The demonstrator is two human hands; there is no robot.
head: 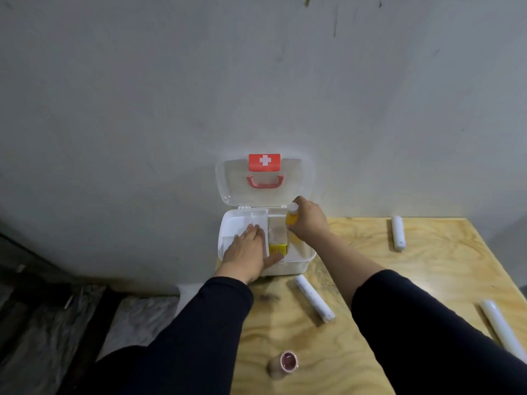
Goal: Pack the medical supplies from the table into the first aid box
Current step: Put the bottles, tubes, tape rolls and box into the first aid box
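The white first aid box (296, 265) stands open at the table's far left corner, its clear lid (233, 181) with a red cross label leaning on the wall. My left hand (248, 250) lies flat on the white inner tray (236, 223), fingers spread. My right hand (309, 220) holds a small yellow bottle (291, 218) with a white cap upright over the box's right side. A yellow packet (278, 248) lies inside the box. Three white bandage rolls lie on the table: one near the box (313, 302), one far right (398, 232), one at the right edge (502, 327).
A small pink tape roll (286, 363) stands on the wooden table (427, 269) near me. A grey wall rises right behind the box. Left of the table the floor drops away, dark and cluttered.
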